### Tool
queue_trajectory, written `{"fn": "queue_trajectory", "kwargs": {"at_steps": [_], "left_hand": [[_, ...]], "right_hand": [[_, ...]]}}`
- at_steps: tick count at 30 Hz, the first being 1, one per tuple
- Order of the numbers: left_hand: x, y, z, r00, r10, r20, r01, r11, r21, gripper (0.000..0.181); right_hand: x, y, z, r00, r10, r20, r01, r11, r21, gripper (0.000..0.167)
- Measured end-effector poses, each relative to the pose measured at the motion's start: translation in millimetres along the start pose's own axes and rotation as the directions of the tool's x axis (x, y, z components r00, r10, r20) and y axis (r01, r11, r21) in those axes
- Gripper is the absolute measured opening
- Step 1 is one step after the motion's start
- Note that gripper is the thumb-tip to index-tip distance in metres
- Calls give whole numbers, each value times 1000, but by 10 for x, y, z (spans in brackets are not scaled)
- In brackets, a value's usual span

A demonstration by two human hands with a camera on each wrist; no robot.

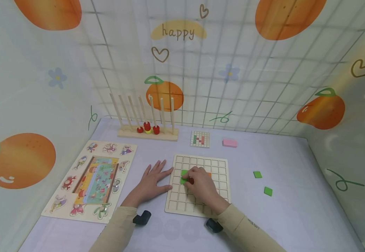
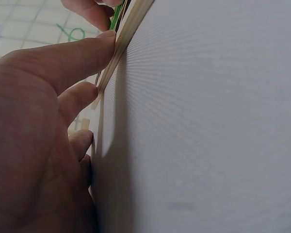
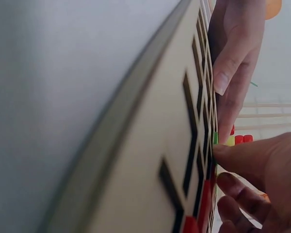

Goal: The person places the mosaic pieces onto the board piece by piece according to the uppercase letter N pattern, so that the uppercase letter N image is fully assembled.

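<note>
A wooden grid board (image 1: 182, 206) lies on the table, with green tiles (image 1: 183, 173) in its cells left of centre. My right hand (image 1: 201, 185) is over the board, thumb and fingertips together at a green square tile (image 3: 215, 138), which it pinches at the board's surface. Part of an orange tile (image 1: 209, 174) shows beside the knuckles, and red tiles (image 3: 203, 204) appear in the right wrist view; the hand hides other cells. My left hand (image 1: 151, 183) lies with fingers spread on the table, thumb and index fingertip touching the board's left edge.
Two loose green tiles (image 1: 257, 174) lie to the right. Behind the board are a small pattern card (image 1: 200, 139) and a pink block (image 1: 229, 143). A peg stand (image 1: 148, 134) with red and yellow beads is at the back; a picture puzzle board (image 1: 56, 189) lies left.
</note>
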State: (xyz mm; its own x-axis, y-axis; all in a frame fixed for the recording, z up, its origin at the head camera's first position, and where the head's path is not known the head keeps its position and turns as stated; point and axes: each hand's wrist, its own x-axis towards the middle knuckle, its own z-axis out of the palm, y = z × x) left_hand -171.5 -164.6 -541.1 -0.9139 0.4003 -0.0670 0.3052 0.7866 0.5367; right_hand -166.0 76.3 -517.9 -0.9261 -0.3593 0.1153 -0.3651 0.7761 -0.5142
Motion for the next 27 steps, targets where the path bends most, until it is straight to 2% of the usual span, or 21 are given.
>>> {"fn": "queue_trajectory", "kwargs": {"at_steps": [17,27], "left_hand": [[-3,20,-18,1000,-7,7,7,1000,-6,69],[-10,24,-30,1000,-5,12,5,1000,-10,70]], "right_hand": [[0,-15,-25,1000,-12,-6,12,1000,9,18],[-9,8,-46,1000,20,-9,-20,1000,20,19]]}}
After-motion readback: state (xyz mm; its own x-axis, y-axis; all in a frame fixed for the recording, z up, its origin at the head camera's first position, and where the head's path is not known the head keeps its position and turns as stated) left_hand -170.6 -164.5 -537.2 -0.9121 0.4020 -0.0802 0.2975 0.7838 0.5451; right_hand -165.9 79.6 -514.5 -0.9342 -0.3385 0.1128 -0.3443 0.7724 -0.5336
